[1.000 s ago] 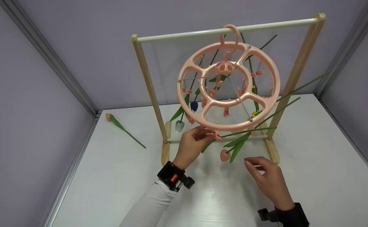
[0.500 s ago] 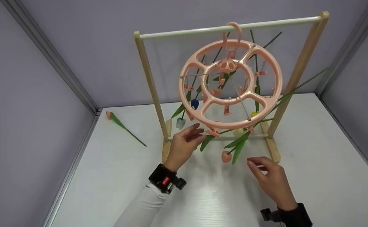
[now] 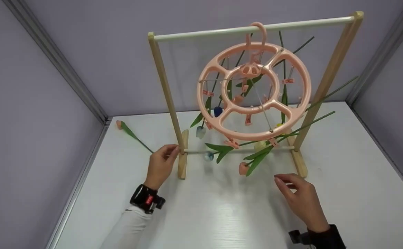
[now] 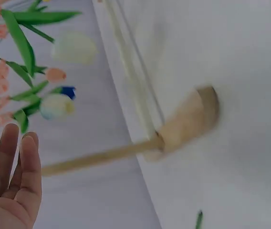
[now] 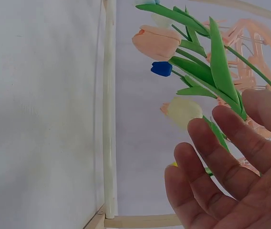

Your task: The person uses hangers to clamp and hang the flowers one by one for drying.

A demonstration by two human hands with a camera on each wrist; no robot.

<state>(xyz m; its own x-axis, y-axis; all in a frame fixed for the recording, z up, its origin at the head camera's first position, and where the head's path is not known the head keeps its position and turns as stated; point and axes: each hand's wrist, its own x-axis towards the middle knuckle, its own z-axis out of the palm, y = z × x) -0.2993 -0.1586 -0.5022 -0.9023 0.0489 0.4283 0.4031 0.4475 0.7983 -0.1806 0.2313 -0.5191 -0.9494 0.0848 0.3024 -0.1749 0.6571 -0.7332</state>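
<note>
My left hand (image 3: 161, 164) is beside the rack's left foot, holding nothing, its fingers extended in the left wrist view. Next to it, a peach artificial tulip (image 3: 128, 130) lies on the table, its stem end near the fingers. My right hand (image 3: 300, 199) hovers at the right with loosely bent fingers and nothing in them. A pink round clip hanger (image 3: 250, 136) hangs from the rack's top bar. Its clips bear several tulips, among them a pale blue one (image 3: 208, 156) and a peach one (image 3: 243, 168) at the front, and a dark blue one (image 3: 217, 111) farther back.
The wooden rack (image 3: 165, 83) stands on the white table (image 3: 222, 214), its feet pointing forward. Green stems (image 3: 317, 121) stick out to the right, past the right post. Grey-lilac walls (image 3: 49, 114) enclose the table at the back and sides.
My left hand has left the hanger's front clip and moved left, toward the lying tulip. The pale blue front tulip now shows, hanging from that clip. The right hand has barely moved.
</note>
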